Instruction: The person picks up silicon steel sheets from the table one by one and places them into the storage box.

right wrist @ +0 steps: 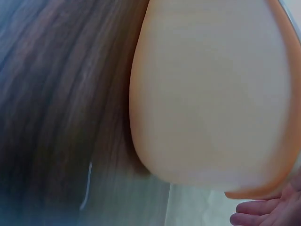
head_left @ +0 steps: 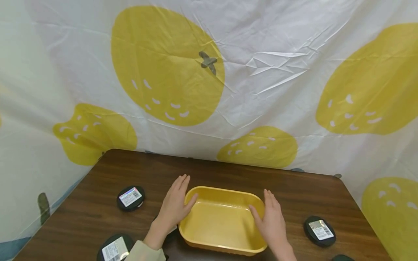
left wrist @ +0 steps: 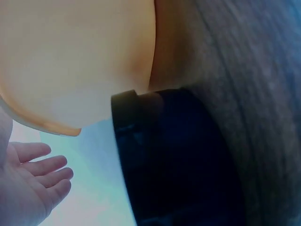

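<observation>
A yellow rectangular dish (head_left: 222, 221) with rounded corners sits on the dark wooden table, with nothing in it. My left hand (head_left: 173, 204) is at its left end, fingers straight and pointing away, thumb reaching over the rim. At the opposite end my right hand (head_left: 270, 219) mirrors it, fingers extended and thumb over the inner edge. Both wrist views show the dish's smooth outer wall (right wrist: 211, 94) up close, with the straight fingers beyond its rim. A black round disc (head_left: 172, 232) with a label lies partly hidden under my left wrist, close beside the dish.
On the left of the table (head_left: 228, 174) lie two more labelled black discs, one farther back (head_left: 122, 206) and one nearer (head_left: 107, 242). Another labelled disc (head_left: 308, 228) is at the right, with a dark rounded edge (head_left: 342, 258) below it. A lemon-patterned cloth (head_left: 261, 90) hangs behind.
</observation>
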Demonstrator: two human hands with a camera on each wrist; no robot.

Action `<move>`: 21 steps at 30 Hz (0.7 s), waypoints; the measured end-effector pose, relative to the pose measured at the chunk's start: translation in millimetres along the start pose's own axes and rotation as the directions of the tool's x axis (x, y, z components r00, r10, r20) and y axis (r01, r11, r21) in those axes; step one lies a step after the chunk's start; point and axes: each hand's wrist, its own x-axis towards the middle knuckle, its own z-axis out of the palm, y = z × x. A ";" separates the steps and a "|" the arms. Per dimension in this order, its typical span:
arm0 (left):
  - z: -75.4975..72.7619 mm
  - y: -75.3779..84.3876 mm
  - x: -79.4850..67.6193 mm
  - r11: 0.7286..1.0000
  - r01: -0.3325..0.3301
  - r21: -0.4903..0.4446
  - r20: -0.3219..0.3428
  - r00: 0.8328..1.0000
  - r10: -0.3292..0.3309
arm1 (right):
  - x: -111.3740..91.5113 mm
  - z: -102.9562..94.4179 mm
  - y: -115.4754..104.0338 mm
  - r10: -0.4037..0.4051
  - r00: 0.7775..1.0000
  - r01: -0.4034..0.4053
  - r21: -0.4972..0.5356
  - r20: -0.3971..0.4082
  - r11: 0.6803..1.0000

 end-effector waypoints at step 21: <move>4.6 -10.5 -4.7 0.951 0.127 -0.281 0.049 0.992 -0.118 | -22.4 -18.0 20.6 0.006 0.999 -0.007 -0.029 -0.049 1.000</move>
